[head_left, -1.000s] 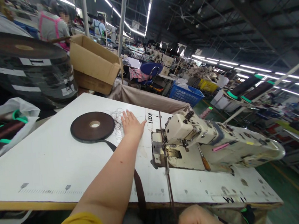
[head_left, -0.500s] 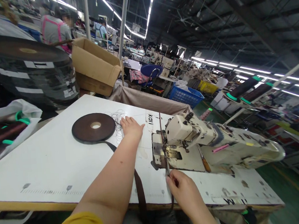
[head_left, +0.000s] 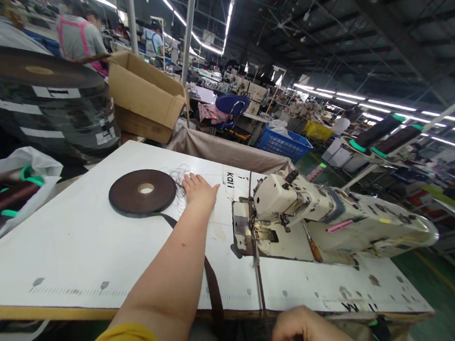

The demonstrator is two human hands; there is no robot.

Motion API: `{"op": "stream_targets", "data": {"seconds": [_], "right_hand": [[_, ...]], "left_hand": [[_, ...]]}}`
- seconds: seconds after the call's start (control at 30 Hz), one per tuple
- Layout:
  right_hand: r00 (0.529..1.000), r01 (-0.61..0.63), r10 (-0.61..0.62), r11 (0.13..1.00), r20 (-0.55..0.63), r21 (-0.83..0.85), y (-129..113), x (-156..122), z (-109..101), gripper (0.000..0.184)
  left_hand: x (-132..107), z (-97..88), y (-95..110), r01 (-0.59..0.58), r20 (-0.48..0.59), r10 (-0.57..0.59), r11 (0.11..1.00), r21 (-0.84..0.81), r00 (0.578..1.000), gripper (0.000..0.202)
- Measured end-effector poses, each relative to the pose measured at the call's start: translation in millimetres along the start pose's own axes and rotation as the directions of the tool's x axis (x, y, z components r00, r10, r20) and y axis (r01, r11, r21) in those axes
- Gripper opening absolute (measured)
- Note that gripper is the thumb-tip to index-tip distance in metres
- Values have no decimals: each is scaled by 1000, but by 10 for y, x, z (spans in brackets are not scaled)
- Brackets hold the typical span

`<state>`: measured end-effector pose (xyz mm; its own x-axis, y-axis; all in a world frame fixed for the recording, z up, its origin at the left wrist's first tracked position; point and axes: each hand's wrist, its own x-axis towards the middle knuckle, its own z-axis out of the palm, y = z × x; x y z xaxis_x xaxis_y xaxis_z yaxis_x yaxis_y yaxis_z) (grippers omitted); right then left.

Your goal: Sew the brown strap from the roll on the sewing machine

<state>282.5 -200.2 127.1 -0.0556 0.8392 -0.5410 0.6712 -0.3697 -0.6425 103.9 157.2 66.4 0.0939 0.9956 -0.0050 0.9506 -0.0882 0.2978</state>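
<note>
My left hand [head_left: 199,190] lies flat on the white table with its fingers spread, touching a tangle of loose dark threads [head_left: 178,180]. Beside it rests a flat roll of brown tape [head_left: 128,192], whose free end runs under my forearm and over the front edge. A narrow brown strip [head_left: 260,287] passes through the sewing machine [head_left: 279,195] and comes straight toward me over the table edge. Down at that edge, my right hand [head_left: 305,331] is closed on the strip, with curled fingers; the exact grip is partly hidden and blurred.
A wooden-handled screwdriver [head_left: 314,248] lies by the machine. Behind the table are a cardboard box [head_left: 145,98] and a blue crate [head_left: 283,144]. Large wrapped tape rolls [head_left: 47,112] stand at left, with a bag of thread cones [head_left: 10,195] nearby. Other people work farther back.
My right hand has moved from beside the machine plate down toward me, past the table edge. The strip now lies straighter. My left hand stays in place.
</note>
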Motion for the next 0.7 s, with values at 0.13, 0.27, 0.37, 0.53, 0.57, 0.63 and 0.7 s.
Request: {"op": "stream_targets", "data": {"seconds": [0.13, 0.27, 0.37, 0.53, 0.57, 0.63, 0.7], "right_hand": [[950, 56, -69, 997, -306, -48, -262, 438, 6, 29], [885, -18, -91, 973, -457, -228, -408, 706, 85, 30], [900, 23, -119, 973, -419, -228, -394, 664, 135, 27], [991, 71, -77, 996, -110, -59, -215, 383, 116, 22], [995, 49, -53, 998, -81, -48, -175, 334, 98, 22], [997, 14, -17, 999, -71, -41, -119, 270, 58, 24], [994, 17, -19, 1000, -108, -19, -112, 267, 27, 27]], "left_hand": [[-151, 9, 181, -345, 29, 347, 937, -53, 937, 81], [-247, 60, 322, -560, 95, 569, 822, -105, 817, 68], [-219, 77, 300, -562, 128, 575, 817, -127, 808, 70], [-173, 59, 263, -547, 143, 568, 821, -161, 810, 73], [-184, 55, 279, -562, 149, 585, 810, -169, 797, 72], [-217, 49, 321, -598, 174, 624, 781, -181, 762, 68], [-245, 48, 348, -613, 216, 641, 768, -185, 737, 62]]}}
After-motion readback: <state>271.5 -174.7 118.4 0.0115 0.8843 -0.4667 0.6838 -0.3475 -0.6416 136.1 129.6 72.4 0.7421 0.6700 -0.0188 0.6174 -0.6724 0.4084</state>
